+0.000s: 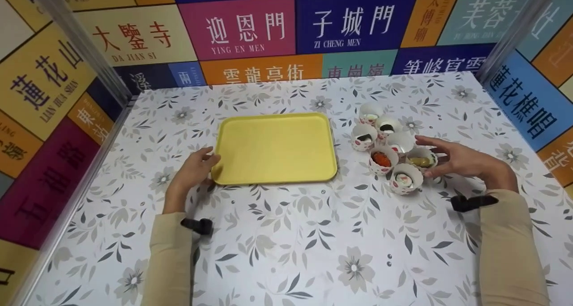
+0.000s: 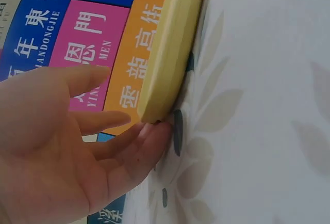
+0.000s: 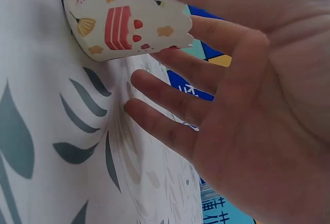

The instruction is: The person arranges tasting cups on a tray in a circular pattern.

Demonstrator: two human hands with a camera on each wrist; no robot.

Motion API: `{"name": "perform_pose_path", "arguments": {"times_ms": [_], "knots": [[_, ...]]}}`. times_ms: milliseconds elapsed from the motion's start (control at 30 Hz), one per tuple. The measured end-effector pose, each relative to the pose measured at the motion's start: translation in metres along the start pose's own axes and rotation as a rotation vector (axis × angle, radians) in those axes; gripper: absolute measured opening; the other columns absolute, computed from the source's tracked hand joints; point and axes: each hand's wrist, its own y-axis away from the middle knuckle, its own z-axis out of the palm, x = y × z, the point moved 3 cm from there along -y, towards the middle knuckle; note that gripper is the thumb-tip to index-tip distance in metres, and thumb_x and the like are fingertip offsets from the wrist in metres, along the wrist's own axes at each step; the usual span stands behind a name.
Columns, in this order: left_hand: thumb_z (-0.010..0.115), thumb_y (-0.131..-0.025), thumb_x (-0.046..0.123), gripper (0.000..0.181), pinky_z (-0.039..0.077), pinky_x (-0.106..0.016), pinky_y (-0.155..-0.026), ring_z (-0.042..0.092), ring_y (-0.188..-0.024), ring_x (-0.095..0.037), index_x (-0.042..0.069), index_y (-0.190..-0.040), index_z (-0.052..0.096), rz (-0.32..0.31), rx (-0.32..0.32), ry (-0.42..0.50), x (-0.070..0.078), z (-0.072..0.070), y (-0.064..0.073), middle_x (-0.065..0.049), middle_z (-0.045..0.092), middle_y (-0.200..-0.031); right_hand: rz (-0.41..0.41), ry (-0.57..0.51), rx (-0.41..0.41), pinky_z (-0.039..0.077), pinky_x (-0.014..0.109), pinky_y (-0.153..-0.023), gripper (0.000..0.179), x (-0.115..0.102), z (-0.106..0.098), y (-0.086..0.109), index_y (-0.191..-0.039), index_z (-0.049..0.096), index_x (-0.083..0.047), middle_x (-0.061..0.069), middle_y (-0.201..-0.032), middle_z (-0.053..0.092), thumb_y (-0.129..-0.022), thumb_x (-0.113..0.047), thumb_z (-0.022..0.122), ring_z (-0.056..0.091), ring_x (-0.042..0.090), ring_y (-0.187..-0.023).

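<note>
A yellow tray (image 1: 275, 149) lies flat on the table, with nothing on it. At its left edge is my left hand (image 1: 195, 168); in the left wrist view the fingers (image 2: 147, 154) are loosely bent and touch the tray's corner from below. To the right of the tray stand several printed paper cups holding food. My right hand (image 1: 468, 160) is spread beside the rightmost cup (image 1: 421, 159), which holds something yellowish-green. Thumb and index finger lie on either side of this cup in the right wrist view; whether they touch it, I cannot tell.
Close by are a cup with orange-red filling (image 1: 381, 159), a cup with a white roll (image 1: 405, 179), and others behind them with white or dark food. A floral cloth (image 1: 286, 225) covers the table. Colourful printed panels (image 1: 244, 28) enclose the back and sides.
</note>
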Motion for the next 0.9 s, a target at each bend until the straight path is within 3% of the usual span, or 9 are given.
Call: {"name": "perform_pose_path", "arguments": {"times_ms": [167,267,400,533,733,900], "knots": [[0.045,-0.105,0.014,0.058,0.058,-0.042,-0.094,0.053,-0.130,-0.040,-0.002,-0.157,0.025,0.010,0.020,-0.018,-0.0015,0.0037,-0.0045,-0.030,0.045,-0.148,-0.005,0.050,0.010,0.039,0.064,-0.105,0.095,0.0001,0.0019,0.0014,-0.161,0.020,-0.011,0.025,-0.159,0.031,-0.086,-0.018,0.078,0.034,0.052,-0.139],[0.047,-0.101,0.005,0.056,0.060,-0.040,-0.087,0.056,-0.124,-0.040,-0.005,-0.154,0.031,0.034,0.038,-0.032,-0.0020,0.0042,-0.0062,-0.032,0.051,-0.140,0.005,0.063,0.011,0.037,0.067,-0.105,0.094,0.0014,0.0037,0.0017,-0.160,0.023,-0.009,0.027,-0.158,0.032,-0.085,-0.020,0.079,0.036,0.052,-0.138],[0.049,-0.098,0.000,0.055,0.058,-0.039,-0.089,0.057,-0.123,-0.041,-0.007,-0.151,0.036,0.074,0.061,-0.083,-0.0017,0.0035,-0.0071,-0.033,0.055,-0.135,0.036,0.068,0.021,0.031,0.072,-0.107,0.090,0.0034,0.0049,0.0025,-0.157,0.030,-0.007,0.029,-0.157,0.033,-0.083,-0.022,0.080,0.033,0.051,-0.140],[0.050,-0.097,0.000,0.055,0.055,-0.041,-0.093,0.058,-0.123,-0.041,-0.006,-0.150,0.039,0.083,0.079,-0.119,-0.0018,0.0017,-0.0080,-0.032,0.057,-0.133,0.067,0.081,0.021,0.034,0.069,-0.106,0.083,0.0037,0.0048,0.0032,-0.154,0.037,-0.008,0.028,-0.154,0.038,-0.085,-0.026,0.079,0.037,0.049,-0.139],[0.050,-0.096,0.001,0.057,0.056,-0.038,-0.090,0.059,-0.121,-0.040,-0.005,-0.151,0.037,0.071,0.078,-0.096,-0.0043,0.0014,-0.0092,-0.032,0.057,-0.134,0.097,0.127,0.051,0.042,0.049,-0.100,0.074,0.0014,0.0004,-0.0004,-0.150,0.045,-0.014,0.018,-0.143,0.053,-0.085,-0.031,0.078,0.050,0.028,-0.122],[0.049,-0.098,0.002,0.057,0.058,-0.034,-0.085,0.059,-0.122,-0.040,-0.003,-0.153,0.035,0.053,0.068,-0.075,-0.0076,0.0013,-0.0094,-0.031,0.054,-0.138,0.111,0.124,0.076,0.046,0.029,-0.086,0.069,0.0004,-0.0008,-0.0021,-0.147,0.048,-0.013,0.016,-0.136,0.056,-0.088,-0.034,0.076,0.055,0.008,-0.103]]}}
